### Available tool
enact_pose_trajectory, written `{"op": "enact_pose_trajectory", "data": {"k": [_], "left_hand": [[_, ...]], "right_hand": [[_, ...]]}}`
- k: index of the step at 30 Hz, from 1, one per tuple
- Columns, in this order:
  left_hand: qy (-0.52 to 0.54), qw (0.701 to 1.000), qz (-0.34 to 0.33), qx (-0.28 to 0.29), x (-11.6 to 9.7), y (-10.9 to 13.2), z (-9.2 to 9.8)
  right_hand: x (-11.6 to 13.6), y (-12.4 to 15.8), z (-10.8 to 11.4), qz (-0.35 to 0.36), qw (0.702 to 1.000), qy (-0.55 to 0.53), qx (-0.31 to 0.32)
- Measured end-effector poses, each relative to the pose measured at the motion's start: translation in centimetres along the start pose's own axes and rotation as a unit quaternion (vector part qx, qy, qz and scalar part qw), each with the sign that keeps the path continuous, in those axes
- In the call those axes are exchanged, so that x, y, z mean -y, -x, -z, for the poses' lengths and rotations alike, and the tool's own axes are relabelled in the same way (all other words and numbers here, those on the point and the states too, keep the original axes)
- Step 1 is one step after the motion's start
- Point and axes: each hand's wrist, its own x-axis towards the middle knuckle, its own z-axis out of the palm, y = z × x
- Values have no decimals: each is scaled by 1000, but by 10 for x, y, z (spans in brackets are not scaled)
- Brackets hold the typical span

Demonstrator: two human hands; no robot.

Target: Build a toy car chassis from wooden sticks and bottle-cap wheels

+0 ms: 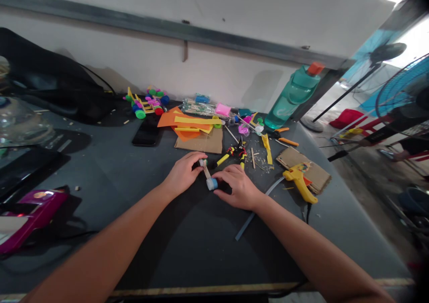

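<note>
Above the middle of the dark table, my left hand (182,174) pinches the far end of a short wooden stick piece (207,173), where a small whitish and green round part sits. A blue and whitish bottle cap (212,183) is at the near end of the stick. My right hand (237,187) holds this cap between thumb and fingers. Just beyond the hands lie yellow-handled pliers (231,153) with their handles spread. To the right rests a yellow glue gun (300,182), with a long translucent glue stick (259,211) reaching under my right forearm.
Cardboard (201,142) with orange and yellow paper (184,124) lies beyond my hands, near a black phone (146,132). Small colourful wheeled models (147,102) stand at the back. A teal bottle (291,98) stands back right; a magenta device (36,213) sits at left.
</note>
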Motion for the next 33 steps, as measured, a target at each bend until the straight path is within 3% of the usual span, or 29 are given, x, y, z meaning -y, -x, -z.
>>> {"op": "enact_pose_trajectory", "data": {"k": [10, 33], "left_hand": [[0, 1000, -18, 16, -2, 0, 3], [31, 998, 47, -17, 9, 0, -5]], "right_hand": [[0, 1, 0, 11, 1000, -4, -6], [3, 1, -2, 32, 999, -16, 29]]}}
